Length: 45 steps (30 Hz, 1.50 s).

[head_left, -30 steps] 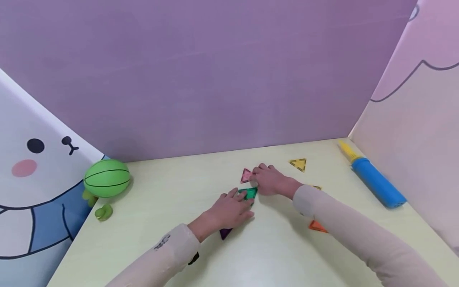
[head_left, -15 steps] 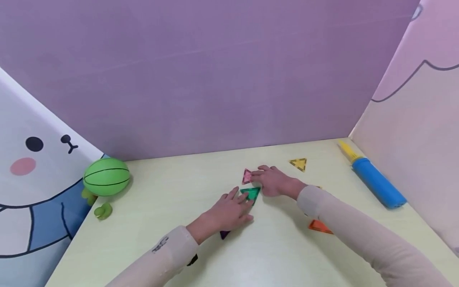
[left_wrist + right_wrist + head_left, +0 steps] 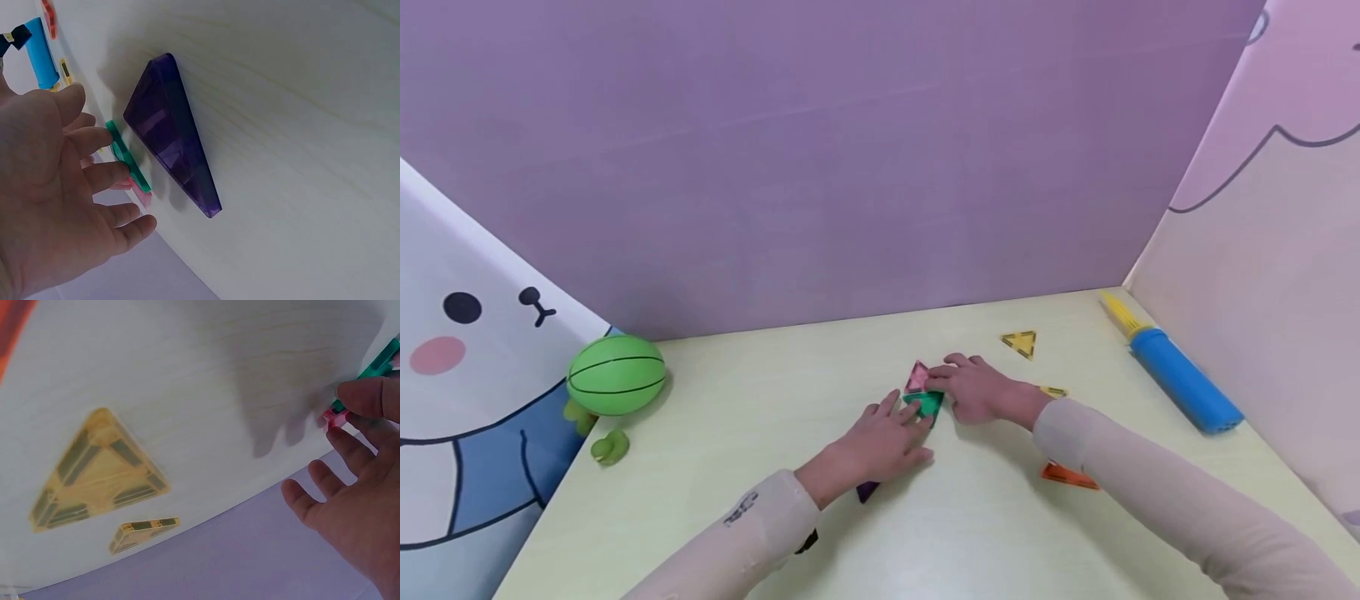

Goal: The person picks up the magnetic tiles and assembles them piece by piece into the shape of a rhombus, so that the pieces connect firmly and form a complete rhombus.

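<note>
My left hand (image 3: 883,437) lies flat on the pale table (image 3: 970,533), its straight fingers resting on a green triangle tile (image 3: 928,405). In the left wrist view the left hand (image 3: 56,187) is spread, fingertips at the green tile's (image 3: 128,164) edge. A purple triangle (image 3: 172,140) lies under the wrist, its tip (image 3: 867,491) just showing in the head view. My right hand (image 3: 976,388) pinches a pink triangle tile (image 3: 917,377) between thumb and forefinger, against the green tile's far edge. In the right wrist view, the right hand (image 3: 356,481) has its thumb tip where pink (image 3: 329,417) meets green (image 3: 375,365).
Two yellow triangles (image 3: 1021,342) (image 3: 1052,391) lie behind the right wrist, an orange one (image 3: 1067,476) under the right forearm. A blue and yellow pump (image 3: 1180,379) lies by the right wall. A green ball (image 3: 616,375) and a small green toy (image 3: 608,447) sit at the left wall.
My right hand has slid the pink triangle toward me until it meets the green one. The left hand has stayed on the green triangle.
</note>
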Available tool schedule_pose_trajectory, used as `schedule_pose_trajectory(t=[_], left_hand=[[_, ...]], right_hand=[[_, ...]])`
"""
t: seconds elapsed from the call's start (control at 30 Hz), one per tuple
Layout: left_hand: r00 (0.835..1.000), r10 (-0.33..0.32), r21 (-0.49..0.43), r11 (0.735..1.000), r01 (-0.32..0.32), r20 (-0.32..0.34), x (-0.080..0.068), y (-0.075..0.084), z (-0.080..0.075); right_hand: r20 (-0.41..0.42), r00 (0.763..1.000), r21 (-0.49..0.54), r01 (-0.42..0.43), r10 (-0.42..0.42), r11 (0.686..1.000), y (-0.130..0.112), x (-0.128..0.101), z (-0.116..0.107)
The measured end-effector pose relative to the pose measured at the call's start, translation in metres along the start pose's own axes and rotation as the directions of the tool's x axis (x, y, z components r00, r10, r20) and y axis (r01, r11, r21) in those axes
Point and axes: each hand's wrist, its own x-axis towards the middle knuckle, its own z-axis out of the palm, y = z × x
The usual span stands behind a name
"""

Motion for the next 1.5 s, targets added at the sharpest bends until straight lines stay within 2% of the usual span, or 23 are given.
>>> schedule_pose_trajectory(t=[0.23,0.8,1.07,1.17,1.27,1.37,1.43,1.5], left_hand=[[1.0,0.006,0.0,1.0,-0.006,-0.006,0.0,0.0,0.0],[1.0,0.029,-0.005,1.0,-0.029,0.008,0.003,0.004,-0.004],[1.0,0.028,-0.025,0.999,-0.028,0.013,0.002,0.0,0.0],[1.0,0.027,-0.026,0.999,-0.027,-0.016,-0.002,-0.004,-0.002],[0.996,0.002,-0.033,0.999,-0.005,-0.084,-0.01,-0.014,-0.01],[0.989,-0.061,-0.055,0.997,0.054,-0.135,-0.023,-0.027,-0.018],[0.984,-0.115,-0.096,0.99,0.102,-0.134,-0.034,-0.035,-0.021],[0.98,-0.168,-0.133,0.979,0.154,-0.105,-0.046,-0.041,-0.021]], right_hand=[[0.002,1.0,0.002,0.003,-0.003,1.0,0.0,-0.005,0.002],[0.023,1.0,0.034,-0.011,0.01,0.999,-0.003,0.0,0.005],[0.042,0.999,0.025,-0.007,0.006,1.0,-0.006,-0.001,0.001],[0.045,0.999,0.024,0.001,-0.002,1.0,-0.007,0.0,0.0],[0.022,1.0,0.034,0.003,-0.003,0.999,-0.006,0.0,0.001],[-0.035,0.999,0.054,-0.008,0.01,0.998,-0.005,-0.001,0.0],[-0.076,0.997,0.068,-0.017,0.022,0.998,-0.004,0.0,-0.001],[-0.105,0.994,0.079,-0.023,0.031,0.997,-0.003,0.0,-0.002]])
